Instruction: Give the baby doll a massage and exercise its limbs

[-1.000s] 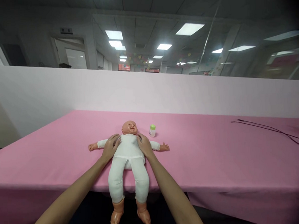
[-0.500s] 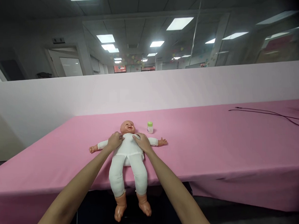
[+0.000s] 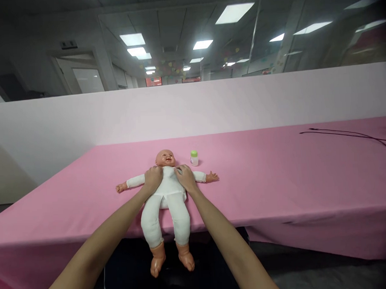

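Note:
A baby doll [image 3: 169, 186] lies on its back with its head at the far end and its arms spread. It wears a white top and trousers, and its bare feet hang past the table's near edge. My left hand [image 3: 154, 178] rests on the upper chest by the doll's shoulder on my left, fingers laid on the cloth. On the other side, my right hand [image 3: 185, 177] touches the chest near the shoulder, its thumb apart from its fingers. Some fingertips are hard to make out. Beyond the right hand stands a small clear bottle [image 3: 194, 158] with a green cap.
A pink cloth [image 3: 261, 175] covers the table and hangs over its front. Thin black cables [image 3: 346, 133] lie at the far right. A white low wall [image 3: 191, 112] runs behind the table, with glass above it.
Both hands have shifted slightly on the doll's upper chest, the left one inward and now turned more back-up. The camera view has tilted a little; the bottle stays in place.

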Demonstrator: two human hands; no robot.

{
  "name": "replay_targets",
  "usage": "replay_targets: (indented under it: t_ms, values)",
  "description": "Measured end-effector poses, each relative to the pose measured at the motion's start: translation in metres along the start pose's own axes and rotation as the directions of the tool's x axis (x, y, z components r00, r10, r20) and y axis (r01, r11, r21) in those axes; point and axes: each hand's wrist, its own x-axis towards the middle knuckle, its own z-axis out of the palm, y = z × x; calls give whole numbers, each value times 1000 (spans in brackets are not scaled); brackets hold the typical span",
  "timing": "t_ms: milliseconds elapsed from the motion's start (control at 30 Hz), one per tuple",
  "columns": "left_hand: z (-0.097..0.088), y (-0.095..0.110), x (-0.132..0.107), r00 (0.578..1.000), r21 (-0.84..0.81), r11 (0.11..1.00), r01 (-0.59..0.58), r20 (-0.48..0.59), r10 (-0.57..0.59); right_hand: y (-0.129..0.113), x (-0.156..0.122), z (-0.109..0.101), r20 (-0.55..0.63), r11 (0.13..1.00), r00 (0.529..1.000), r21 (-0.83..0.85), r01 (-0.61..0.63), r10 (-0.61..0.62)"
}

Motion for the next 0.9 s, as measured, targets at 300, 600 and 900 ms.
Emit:
replay_targets:
  t_ms: [300, 600, 900]
  values:
    - [-2, -2, -8, 1000, 31, 999, 16, -7, -16, 1, -1, 2, 21, 1000, 1000, 29, -8, 7]
    - [3, -4, -7, 1000, 11, 1000, 25, -15, -25, 7, 2, 9, -22, 998, 1000, 64, 10, -8]
    - [4, -6, -9, 999, -8, 1000, 27, -31, -27, 5, 2, 9, -29, 997, 1000, 75, 7, -5]
